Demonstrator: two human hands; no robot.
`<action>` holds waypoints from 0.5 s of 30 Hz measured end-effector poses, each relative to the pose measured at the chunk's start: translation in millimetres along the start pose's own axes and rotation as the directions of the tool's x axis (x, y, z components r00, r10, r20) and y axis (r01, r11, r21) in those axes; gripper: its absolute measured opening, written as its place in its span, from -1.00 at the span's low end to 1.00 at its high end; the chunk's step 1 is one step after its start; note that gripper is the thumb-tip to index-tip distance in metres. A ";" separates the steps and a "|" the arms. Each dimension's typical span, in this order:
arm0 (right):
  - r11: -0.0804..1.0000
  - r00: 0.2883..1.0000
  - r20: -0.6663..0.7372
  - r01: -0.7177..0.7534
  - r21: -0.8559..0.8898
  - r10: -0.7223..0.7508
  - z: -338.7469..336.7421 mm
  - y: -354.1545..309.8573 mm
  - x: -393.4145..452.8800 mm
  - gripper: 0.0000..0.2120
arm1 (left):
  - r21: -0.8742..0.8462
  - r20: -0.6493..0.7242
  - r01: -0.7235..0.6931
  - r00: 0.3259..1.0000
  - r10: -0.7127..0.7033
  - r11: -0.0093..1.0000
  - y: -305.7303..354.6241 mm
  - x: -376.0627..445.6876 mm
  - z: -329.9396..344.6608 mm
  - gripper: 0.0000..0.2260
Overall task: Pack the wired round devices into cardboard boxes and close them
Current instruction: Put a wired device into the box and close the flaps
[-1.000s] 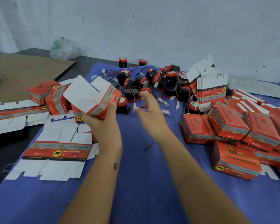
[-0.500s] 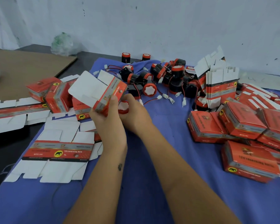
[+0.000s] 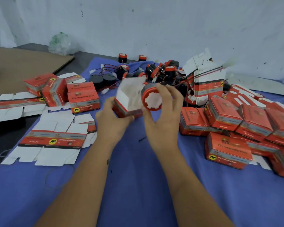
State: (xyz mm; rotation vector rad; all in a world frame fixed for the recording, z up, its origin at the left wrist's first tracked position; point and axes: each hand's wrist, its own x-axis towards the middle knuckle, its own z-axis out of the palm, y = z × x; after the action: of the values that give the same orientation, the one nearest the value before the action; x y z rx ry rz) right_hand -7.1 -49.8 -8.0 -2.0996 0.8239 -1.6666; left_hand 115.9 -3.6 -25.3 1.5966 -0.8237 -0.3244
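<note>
My left hand (image 3: 112, 118) holds an open red cardboard box (image 3: 129, 100) with its white flaps up, in the middle of the view. Right beside the box's opening, my right hand (image 3: 164, 115) grips a round black device with a red rim and white face (image 3: 152, 99); its red and black wire trails up to the right. A pile of more wired round devices (image 3: 156, 72) lies behind my hands on the blue cloth (image 3: 138, 177).
Several closed red boxes (image 3: 236, 122) are heaped at the right, and a few (image 3: 69, 94) stand at the left. Flat unfolded cartons (image 3: 52, 141) lie at the left, a stack of them (image 3: 208, 82) leans behind. A brown board (image 3: 20, 66) and plastic bag (image 3: 61, 44) sit far left.
My right hand picked a round device off the cloth and lifted it to the box's open end. My left hand turned the box and brought it toward the middle.
</note>
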 end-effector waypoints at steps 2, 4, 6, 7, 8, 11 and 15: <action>0.991 0.992 0.115 0.060 -0.119 -0.046 -0.3 3.3 -0.8 -0.46 | 0.037 0.143 -0.006 0.990 0.000 0.999 -0.3 0.9 1.4 -0.46; 0.981 0.965 0.262 0.064 -0.183 -0.014 1.2 6.3 -3.5 -0.43 | 0.091 0.220 -0.026 0.976 0.006 0.996 -0.3 1.5 3.6 -0.46; 0.983 0.936 0.349 0.021 -0.185 0.046 2.6 7.0 -5.3 -0.39 | 0.241 0.174 -0.113 0.982 0.072 0.964 1.9 1.6 5.5 -0.49; 0.985 0.932 0.357 -0.001 -0.170 0.063 3.0 6.8 -5.1 -0.40 | 0.307 0.152 -0.151 0.982 0.109 0.940 3.3 2.4 6.0 -0.51; 0.987 0.934 0.349 -0.022 -0.156 0.076 3.2 6.7 -4.2 -0.43 | 0.324 0.147 -0.154 0.983 0.111 0.934 4.1 3.0 6.1 -0.51; 0.970 0.945 0.312 -0.024 -0.240 0.100 3.4 7.2 -2.1 -0.56 | 0.263 0.208 -0.070 0.978 0.015 0.962 2.3 5.6 5.5 -0.44; 0.895 0.958 0.266 0.023 -0.446 0.109 4.0 9.2 0.3 -0.57 | 0.229 0.244 -0.075 0.970 0.017 0.971 -0.1 5.7 4.1 -0.43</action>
State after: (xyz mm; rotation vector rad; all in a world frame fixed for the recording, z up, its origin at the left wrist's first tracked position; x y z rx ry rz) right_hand -5.4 -57.6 -14.2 -2.5207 1.2352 -1.1834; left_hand 117.3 -10.4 -24.9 1.7788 -1.1187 -0.4037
